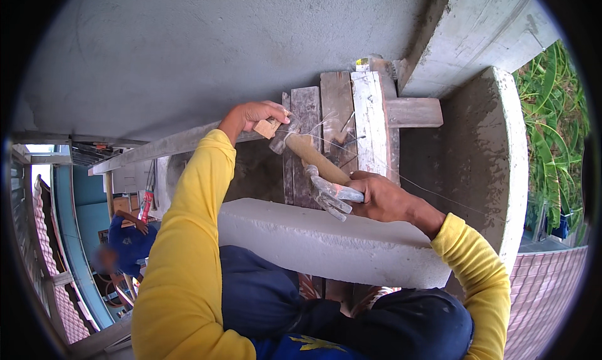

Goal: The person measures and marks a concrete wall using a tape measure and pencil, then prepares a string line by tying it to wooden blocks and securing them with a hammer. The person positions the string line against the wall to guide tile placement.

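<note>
left hand (254,114), ~11 o'clock: pinched a lil wood block (267,129) | right hand (385,198), ~4 o'clock: stayed out of it? nah, was clamped on a claw hammer (332,192)

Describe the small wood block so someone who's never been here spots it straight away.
Find the big grey wall across the top, then the yellow left sleeve below it. At that sleeve's end, the left hand holds the small wood block. Its pale tan colour and stubby shape set it apart from the long, weathered boards to its right.
</note>
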### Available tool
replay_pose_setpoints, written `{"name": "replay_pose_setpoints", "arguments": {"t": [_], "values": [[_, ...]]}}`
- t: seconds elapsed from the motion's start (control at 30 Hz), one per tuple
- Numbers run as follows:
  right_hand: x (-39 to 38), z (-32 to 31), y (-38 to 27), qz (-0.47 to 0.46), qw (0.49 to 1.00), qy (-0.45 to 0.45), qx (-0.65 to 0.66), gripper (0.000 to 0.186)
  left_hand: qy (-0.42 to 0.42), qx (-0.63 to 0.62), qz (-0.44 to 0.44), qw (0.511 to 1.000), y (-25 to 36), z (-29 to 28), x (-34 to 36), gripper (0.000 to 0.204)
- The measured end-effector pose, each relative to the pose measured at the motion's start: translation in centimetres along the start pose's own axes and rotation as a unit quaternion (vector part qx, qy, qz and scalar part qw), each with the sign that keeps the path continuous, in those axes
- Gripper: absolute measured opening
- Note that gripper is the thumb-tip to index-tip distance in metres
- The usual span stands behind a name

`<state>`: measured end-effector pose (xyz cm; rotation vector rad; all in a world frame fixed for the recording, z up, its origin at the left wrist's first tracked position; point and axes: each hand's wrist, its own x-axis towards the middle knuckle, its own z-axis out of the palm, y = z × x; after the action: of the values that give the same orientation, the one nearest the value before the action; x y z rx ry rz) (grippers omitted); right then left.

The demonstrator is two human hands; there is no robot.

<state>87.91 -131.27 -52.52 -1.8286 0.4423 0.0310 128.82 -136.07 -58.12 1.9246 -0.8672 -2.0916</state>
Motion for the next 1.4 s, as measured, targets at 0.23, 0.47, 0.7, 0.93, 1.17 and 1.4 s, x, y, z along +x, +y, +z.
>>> {"name": "replay_pose_setpoints", "arguments": {"t": [0.23,0.47,0.7,0.93,1.17,1.4], "values": [[-1.4,-0.3,0.2,-0.014,0.999,0.037,0.03,0.029,-0.062,-0.086,0.073,0.992,-0.4,0.1,-0.8,0.06],[-2.3,-1.1,-0.4,0.033,0.979,0.06,0.19,0.027,-0.14,-0.252,0.158,0.944,-1.6,1.5,-1.7,0.078],[-3.5,-3.0,-2.3,0.131,0.965,0.084,0.211,0.028,-0.098,-0.199,0.125,0.967,0.3,1.2,-1.5,0.07],[-4.5,-2.3,-1.9,0.066,0.972,0.054,0.217,0.019,0.005,-0.144,0.254,0.956,5.4,1.7,-0.5,0.059],[-1.9,-1.8,-0.5,0.04,0.973,0.016,0.225,0.014,-0.013,-0.158,0.371,0.915,10.7,3.4,-2.5,0.055],[3.8,-2.5,4.6,0.022,0.991,0.083,0.099,0.024,-0.212,-0.261,0.48,0.81,14.8,5.1,-7.4,0.055]]}}
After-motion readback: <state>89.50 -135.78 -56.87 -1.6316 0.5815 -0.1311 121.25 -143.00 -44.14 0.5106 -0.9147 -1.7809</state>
